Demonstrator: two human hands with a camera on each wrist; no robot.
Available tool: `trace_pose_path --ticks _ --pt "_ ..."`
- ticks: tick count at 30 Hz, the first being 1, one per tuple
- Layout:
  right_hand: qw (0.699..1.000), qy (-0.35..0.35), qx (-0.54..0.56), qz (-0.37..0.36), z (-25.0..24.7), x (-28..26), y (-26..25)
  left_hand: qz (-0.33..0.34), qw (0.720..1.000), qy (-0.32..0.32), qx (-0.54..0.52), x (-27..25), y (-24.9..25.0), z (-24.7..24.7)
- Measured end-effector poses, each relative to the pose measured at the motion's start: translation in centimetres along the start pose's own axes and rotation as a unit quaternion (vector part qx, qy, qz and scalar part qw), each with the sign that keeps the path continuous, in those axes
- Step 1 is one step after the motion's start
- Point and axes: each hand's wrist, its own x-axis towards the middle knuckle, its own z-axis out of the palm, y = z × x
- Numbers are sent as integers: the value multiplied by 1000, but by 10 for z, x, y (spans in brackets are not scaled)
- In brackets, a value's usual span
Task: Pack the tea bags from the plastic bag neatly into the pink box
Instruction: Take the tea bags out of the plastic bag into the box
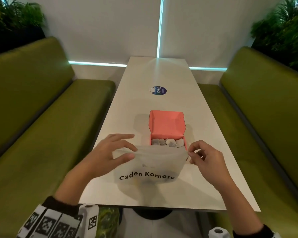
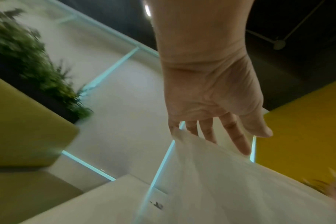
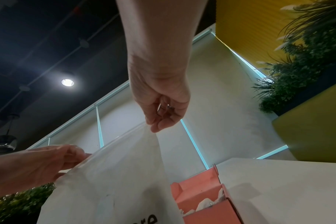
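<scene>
Bag (image 1: 147,166) hangs between your two hands above the near end of the table (image 1: 162,78), its printed side facing you. Your right hand (image 1: 206,158) pinches its top right corner between thumb and fingertip. Your left hand (image 1: 108,152) has its thumb and spread fingers on the top left edge; how firmly they hold it you cannot tell from these views. Just behind the bag sits the box (image 1: 167,127), lid up, with tea bags (image 1: 167,142) piled inside.
</scene>
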Motion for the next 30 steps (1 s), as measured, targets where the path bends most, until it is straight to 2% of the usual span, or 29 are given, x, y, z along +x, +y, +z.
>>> trace_pose_path --ticks 2,6,8,9,11,12,14,16,18,19,20,21,24,26,30 --pt "1000 -2 -6 -8 0 -1 -1 -29 999 -15 14 6 9 14" --pt "999 -17 -25 -23 -3 -2 -2 -117 988 67 71 10 27 32" --pt "998 7 -55 -41 0 -4 -5 -138 982 92 92 6 37 34" --pt "995 40 -68 -68 3 -6 -10 -135 983 76 101 4 40 35" --pt "982 78 -63 -160 11 -9 -23 -106 986 -8 126 0 41 40" --pt "975 60 -61 -206 18 -12 -29 -93 984 -49 143 -3 42 41" --pt "963 -68 -97 -240 35 -19 -36 -75 975 -107 179 -7 47 42" --pt "930 -223 -221 -189 56 -23 -32 -58 970 -124 201 -11 53 44" --pt "869 -325 -365 -78 76 -20 -26 -46 966 -126 219 -15 59 48" --pt "837 -349 -421 -38 86 -18 -23 -39 965 -129 227 -16 63 51" --pt "817 -352 -457 -18 93 -16 -20 -34 963 -132 233 -17 65 53" --pt "808 -342 -480 0 99 -13 -16 -29 962 -134 237 -17 67 56" --pt "786 -326 -525 -32 113 -11 -9 -37 963 -137 230 -16 69 61" --pt "798 -317 -512 -12 115 -10 -6 -43 964 -137 223 -16 69 61" --pt "867 -256 -428 -17 101 -10 -10 -49 968 -131 209 -16 68 59"
